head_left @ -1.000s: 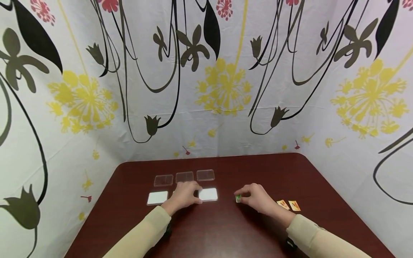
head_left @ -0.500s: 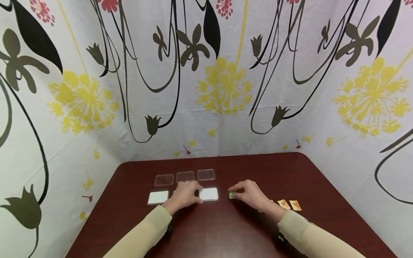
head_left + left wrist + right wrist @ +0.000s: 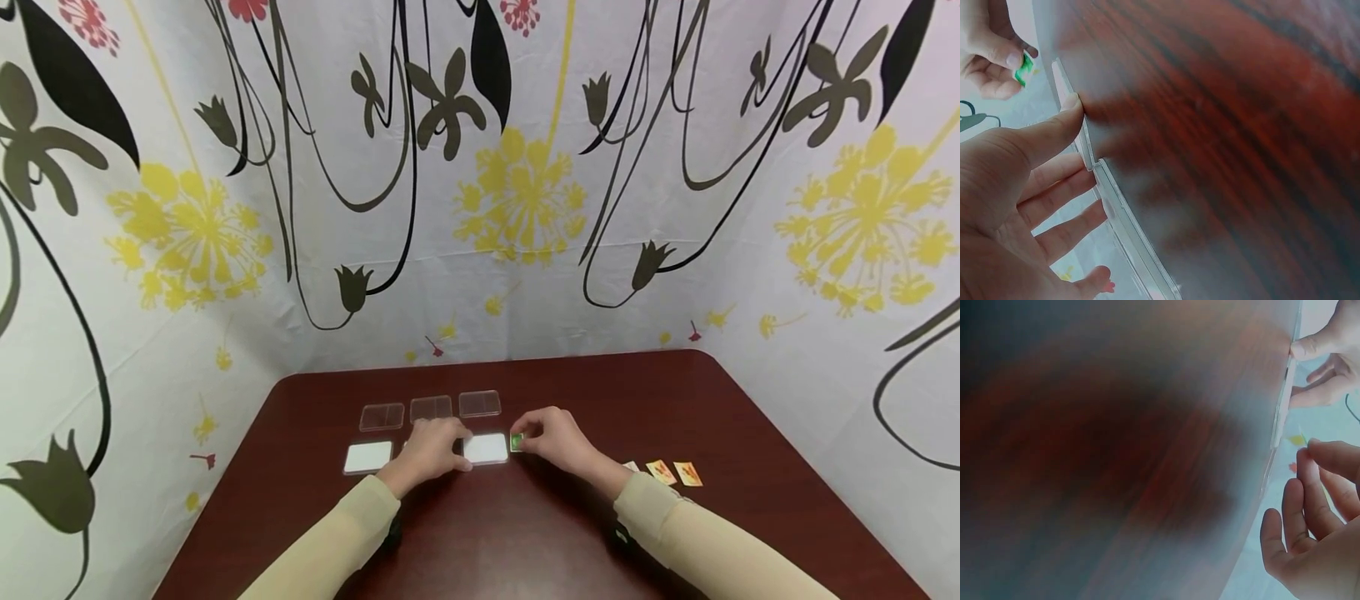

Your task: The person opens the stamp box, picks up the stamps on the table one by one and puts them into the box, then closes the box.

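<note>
My left hand [image 3: 431, 448] spans the left end of a flat white rectangular case [image 3: 486, 448], its thumb on the near edge and fingers toward the far side. In the left wrist view, the thumb tip presses against the thin clear rim of the case [image 3: 1088, 140]. My right hand [image 3: 558, 437] pinches a small green card [image 3: 517, 442] between thumb and fingertips, just right of that case. The card also shows green in the left wrist view [image 3: 1024, 70]. Another white case [image 3: 368, 457] lies to the left; one between them is mostly hidden under my left hand.
Behind the white cases, clear plastic trays [image 3: 382, 417] lie in a row on the dark red-brown table [image 3: 600, 392]. Small orange cards [image 3: 661, 472] lie to the right, one partly covered by my right forearm. A flower-patterned cloth [image 3: 420, 325] hangs around the table's back and sides.
My right hand has moved left with the green card, up close to the right edge of the white case. The left hand has stayed in place.
</note>
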Demonstrator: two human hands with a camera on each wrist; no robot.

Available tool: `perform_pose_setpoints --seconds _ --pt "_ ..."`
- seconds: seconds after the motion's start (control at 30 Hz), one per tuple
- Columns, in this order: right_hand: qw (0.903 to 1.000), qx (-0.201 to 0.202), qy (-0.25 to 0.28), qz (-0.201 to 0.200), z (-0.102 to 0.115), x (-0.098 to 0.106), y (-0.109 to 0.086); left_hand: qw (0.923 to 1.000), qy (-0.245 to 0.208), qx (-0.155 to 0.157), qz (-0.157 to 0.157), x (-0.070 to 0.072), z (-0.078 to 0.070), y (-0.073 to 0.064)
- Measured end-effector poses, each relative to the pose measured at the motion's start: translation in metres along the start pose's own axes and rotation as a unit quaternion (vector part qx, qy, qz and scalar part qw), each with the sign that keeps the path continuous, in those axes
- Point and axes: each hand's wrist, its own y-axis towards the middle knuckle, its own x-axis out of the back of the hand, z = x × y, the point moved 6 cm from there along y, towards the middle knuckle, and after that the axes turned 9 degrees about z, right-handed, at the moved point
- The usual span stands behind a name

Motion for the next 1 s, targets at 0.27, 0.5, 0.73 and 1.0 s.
perform_pose_setpoints --seconds 0.27,0.5,0.73,1.0 --pt "0.9999 -0.007 -0.001 0.015 0.005 -0.01 0.021 0.9999 0.013 -0.004 0.003 0.003 -0.001 0.003" --pt "0.9992 0.004 -0.038 0.014 0.009 -0.017 0.029 0.9997 0.02 -0.013 -0.001 0.002 -0.002 0.002" --pt "0.9979 -0.003 -0.059 0.026 0.012 -0.023 0.032 0.9998 0.011 -0.016 0.001 0.003 -0.002 0.001" --pt "0.9913 0.007 -0.13 0.021 0.016 -0.031 0.033 0.9997 0.015 -0.017 -0.002 0.002 -0.001 0.0"
